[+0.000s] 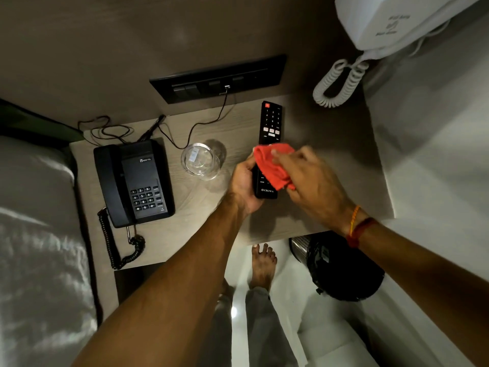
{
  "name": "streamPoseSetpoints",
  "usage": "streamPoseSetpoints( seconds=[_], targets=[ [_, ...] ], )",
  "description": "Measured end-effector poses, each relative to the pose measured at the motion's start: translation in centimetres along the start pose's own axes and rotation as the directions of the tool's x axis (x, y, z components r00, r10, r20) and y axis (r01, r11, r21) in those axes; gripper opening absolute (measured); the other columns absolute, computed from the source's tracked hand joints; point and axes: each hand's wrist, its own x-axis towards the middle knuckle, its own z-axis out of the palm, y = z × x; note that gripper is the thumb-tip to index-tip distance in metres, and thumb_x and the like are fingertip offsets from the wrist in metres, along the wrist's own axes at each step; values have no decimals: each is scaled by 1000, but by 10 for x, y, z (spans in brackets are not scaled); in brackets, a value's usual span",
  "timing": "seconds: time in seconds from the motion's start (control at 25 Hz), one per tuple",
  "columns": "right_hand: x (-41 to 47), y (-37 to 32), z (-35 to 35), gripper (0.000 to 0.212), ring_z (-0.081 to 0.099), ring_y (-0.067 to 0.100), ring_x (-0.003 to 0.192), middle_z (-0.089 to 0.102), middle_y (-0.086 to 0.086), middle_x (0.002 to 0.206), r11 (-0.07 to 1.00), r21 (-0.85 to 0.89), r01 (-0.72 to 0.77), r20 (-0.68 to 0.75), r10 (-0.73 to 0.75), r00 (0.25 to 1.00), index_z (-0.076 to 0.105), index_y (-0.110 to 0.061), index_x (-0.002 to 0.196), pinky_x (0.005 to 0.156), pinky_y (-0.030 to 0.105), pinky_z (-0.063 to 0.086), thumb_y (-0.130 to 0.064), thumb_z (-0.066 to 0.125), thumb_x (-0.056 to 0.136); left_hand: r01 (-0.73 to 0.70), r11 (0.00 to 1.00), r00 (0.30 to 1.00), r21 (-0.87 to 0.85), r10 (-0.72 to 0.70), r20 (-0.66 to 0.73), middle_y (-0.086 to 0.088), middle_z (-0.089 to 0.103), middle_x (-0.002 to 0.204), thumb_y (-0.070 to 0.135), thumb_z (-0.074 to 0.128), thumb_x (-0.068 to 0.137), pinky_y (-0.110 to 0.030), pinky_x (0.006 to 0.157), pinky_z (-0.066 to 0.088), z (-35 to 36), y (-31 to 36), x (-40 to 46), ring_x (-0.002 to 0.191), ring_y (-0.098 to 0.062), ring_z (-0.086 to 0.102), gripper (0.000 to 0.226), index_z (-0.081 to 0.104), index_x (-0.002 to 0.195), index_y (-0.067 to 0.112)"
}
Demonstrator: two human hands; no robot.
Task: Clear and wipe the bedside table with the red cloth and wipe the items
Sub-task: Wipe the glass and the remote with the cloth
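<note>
Above table (201, 207), hands gripping remote (270, 123), cloth (274, 165)

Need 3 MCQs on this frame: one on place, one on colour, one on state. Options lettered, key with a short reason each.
1. Where is the glass?
A. between the black telephone and the remote
B. on the bed
C. inside the bin

2. What colour is the cloth?
A. blue
B. red
C. white

3. What is the left hand doing?
A. lying flat on the bedside table
B. lifting the phone's handset
C. gripping the remote's lower end

Key: 1 A, the glass stands on the table with the phone to its left and the remote to its right. 2 B, the cloth that the right hand presses on the remote is red. 3 C, the left hand's fingers curl round the remote near its bottom end.
</note>
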Motion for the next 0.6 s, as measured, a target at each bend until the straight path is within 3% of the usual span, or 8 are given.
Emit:
streamPoseSetpoints(
  seconds=[0.12, 0.24, 0.32, 0.44, 0.52, 0.6],
  targets=[
    [-32, 0, -1, 55, 59, 29, 91, 67, 8, 103, 991, 104, 78, 80, -87, 993, 60, -9, 131, 69, 37, 53, -7, 71, 78, -5, 1000, 999, 26, 6, -44, -11, 72, 98, 51, 37, 105, -38, 78, 59, -5, -1, 0, 79, -23, 71, 60, 58, 130, 2],
    [-50, 11, 6, 37, 57, 18, 88, 59, 0, 102, 943, 276, -184, 111, 159, 981, 62, -18, 125, 65, 19, 43, -17, 69, 88, -94, 994, 980, 48, 101, -169, -14, 67, 100, 43, 28, 109, -34, 64, 62, -4, -12, 6, 71, -22, 69, 58, 52, 138, -2],
    [-54, 20, 16, 33, 59, 16, 86, 60, 1, 104, 856, 376, -355, 90, 347, 933, 63, -20, 121, 65, 16, 43, -19, 72, 89, -152, 982, 957, 116, 176, -229, -19, 67, 103, 35, 30, 110, -42, 73, 61, -7, -21, 12, 77, -27, 67, 50, 55, 133, -2],
    [-50, 26, 26, 23, 67, 17, 83, 68, 1, 101, 616, 616, -491, 72, 576, 814, 62, -19, 113, 64, 23, 54, -22, 70, 92, -181, 940, 932, 289, 257, -254, -25, 65, 102, 24, 35, 109, -58, 86, 56, -9, -29, 17, 80, -34, 65, 34, 55, 125, 1],
    [-49, 29, 31, 16, 67, 14, 85, 69, -3, 101, 389, 761, -519, 76, 742, 667, 62, -21, 109, 66, 19, 54, -21, 68, 94, -174, 884, 902, 435, 320, -290, -17, 68, 102, 18, 40, 109, -54, 88, 57, -10, -29, 17, 85, -30, 67, 23, 54, 123, 7],
    [-53, 32, 38, 14, 69, 17, 91, 71, 0, 103, 180, 857, -483, 115, 847, 518, 65, -25, 105, 79, 33, 61, -19, 69, 93, -122, 736, 873, 666, 399, -282, -9, 68, 109, 17, 43, 108, -40, 81, 59, -12, -29, 14, 93, -24, 67, 19, 54, 122, 11]
  ],
)
